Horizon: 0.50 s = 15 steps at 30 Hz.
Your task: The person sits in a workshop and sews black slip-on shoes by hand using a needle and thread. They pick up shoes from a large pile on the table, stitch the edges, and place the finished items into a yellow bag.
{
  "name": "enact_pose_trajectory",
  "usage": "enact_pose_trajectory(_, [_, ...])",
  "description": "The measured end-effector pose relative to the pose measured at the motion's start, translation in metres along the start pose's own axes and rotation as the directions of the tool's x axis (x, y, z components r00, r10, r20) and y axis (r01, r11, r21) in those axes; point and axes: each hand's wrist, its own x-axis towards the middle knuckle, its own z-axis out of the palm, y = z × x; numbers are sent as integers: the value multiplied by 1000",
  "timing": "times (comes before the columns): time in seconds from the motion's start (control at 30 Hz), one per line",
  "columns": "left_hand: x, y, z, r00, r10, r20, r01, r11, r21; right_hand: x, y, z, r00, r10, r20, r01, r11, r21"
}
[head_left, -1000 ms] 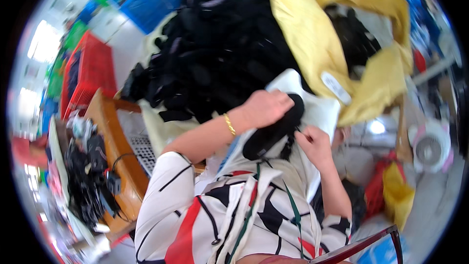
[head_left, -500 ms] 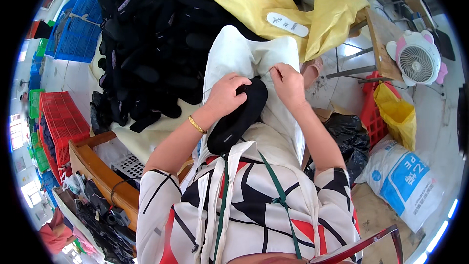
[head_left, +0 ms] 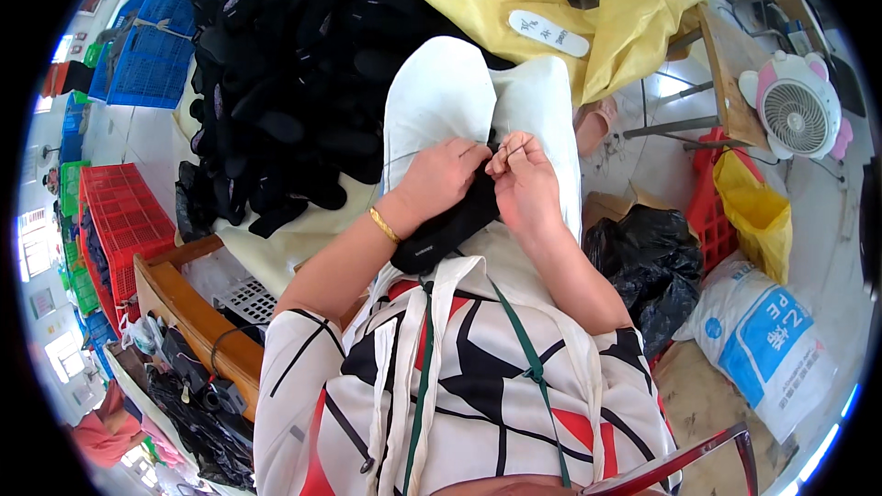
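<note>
A black cloth shoe point(head_left: 443, 237) lies slanted across my lap, its pale-marked heel end toward my waist. My left hand point(head_left: 446, 174) is closed over the far part of the shoe and hides much of it. Touching or almost touching those fingertips, my right hand point(head_left: 524, 174) is pinched at the shoe's far end. A very thin, thread-like line shows by my right fingertips, too fine to identify. White cloth point(head_left: 439, 87) covers my knees beneath the work.
A large heap of black shoes point(head_left: 285, 83) lies ahead to the left, beside yellow sheeting point(head_left: 634, 18) with a white insole point(head_left: 548, 33). Red crate point(head_left: 129, 225) and wooden drawer point(head_left: 197, 321) stand left; black bag point(head_left: 643, 253), white sack point(head_left: 763, 340) and fan point(head_left: 792, 110) are right.
My right hand has come down and inward from beyond the shoe's right side to meet my left fingertips. My left hand has shifted slightly right, covering more of the shoe.
</note>
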Motion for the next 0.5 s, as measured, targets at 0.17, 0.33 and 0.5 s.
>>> enact_pose_trajectory(0.17, [-11, 4, 16, 998, 59, 32, -56, 995, -77, -37, 13, -16, 987, -120, 102, 140, 966, -215])
enact_pose_trajectory(0.33, [-7, 9, 13, 983, 0, 185, 26, 991, -135, -38, -13, -42, 950, -181, 253, 310, 608, -731])
enact_pose_trajectory(0.5, [9, 9, -14, 982, -27, 185, 80, 955, -286, -46, -76, -46, 922, -325, 209, 316, 325, -891])
